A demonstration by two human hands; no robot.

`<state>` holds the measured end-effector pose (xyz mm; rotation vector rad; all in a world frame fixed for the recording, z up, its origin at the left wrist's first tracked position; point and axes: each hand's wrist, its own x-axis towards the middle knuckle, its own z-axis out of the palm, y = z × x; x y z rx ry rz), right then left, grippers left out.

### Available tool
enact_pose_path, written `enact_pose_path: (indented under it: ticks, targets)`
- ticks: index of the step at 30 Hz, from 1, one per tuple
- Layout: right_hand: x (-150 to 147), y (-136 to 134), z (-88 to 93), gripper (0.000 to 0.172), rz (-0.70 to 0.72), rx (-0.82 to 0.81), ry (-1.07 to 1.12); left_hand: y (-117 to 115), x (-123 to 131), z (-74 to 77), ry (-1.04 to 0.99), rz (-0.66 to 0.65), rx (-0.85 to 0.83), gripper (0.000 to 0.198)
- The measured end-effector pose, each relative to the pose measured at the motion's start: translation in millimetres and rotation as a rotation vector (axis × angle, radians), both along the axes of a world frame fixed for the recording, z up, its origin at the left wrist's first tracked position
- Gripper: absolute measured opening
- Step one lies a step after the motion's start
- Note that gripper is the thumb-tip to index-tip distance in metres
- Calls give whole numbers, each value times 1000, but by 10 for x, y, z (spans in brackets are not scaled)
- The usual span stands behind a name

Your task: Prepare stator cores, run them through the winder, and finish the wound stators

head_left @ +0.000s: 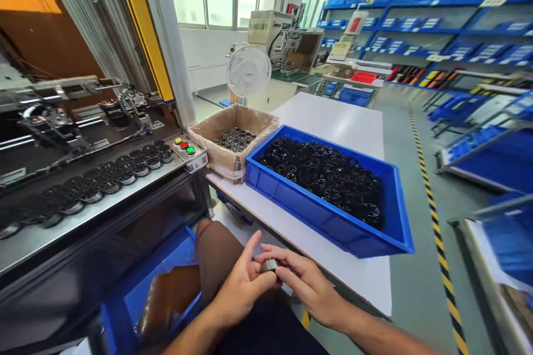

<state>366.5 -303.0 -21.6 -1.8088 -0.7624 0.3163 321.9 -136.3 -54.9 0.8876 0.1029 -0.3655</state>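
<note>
Above my lap, a small round metal ring-like part (270, 265) sits between both hands. My left hand (244, 283) grips it from the left with thumb and fingers, the index finger stretched out. From the right, my right hand (306, 283) pinches the same part between thumb and fingers. Just beyond the hands stands a blue bin (308, 213) heaped with black round plastic parts (320, 169). Beside it is a plastic-lined cardboard box (225, 163) holding many small metal rings (235, 140).
On the left, a machine ledge (95, 208) carries rows of black parts with metal rims. A button box (189, 152) is at its end. The white table (353, 283) supports the bin and box. A fan (249, 71) stands behind; a blue crate (145, 294) lies low at left.
</note>
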Motion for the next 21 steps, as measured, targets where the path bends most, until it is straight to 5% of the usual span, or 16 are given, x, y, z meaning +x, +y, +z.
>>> enact_pose_path:
  ticks: [5,9,11,15,21]
  targets:
    - [215,11,-387,41,-300,21,-102,126,-42,-382,235,237,183,119]
    - [621,-135,-565,35,-510,-207,-831,261,-152,-451,207,274,212,108]
    - [748,-175,-722,34,-459,-335,-1035,318,-194,-457,201,285,223,109]
    - [768,-190,-981,35,-353,-428,-1095,405,-246,-481,209,333,228,107]
    - [671,-174,-1024,26,-260,-379,-1182,583,-417,-621,198,401,187,87]
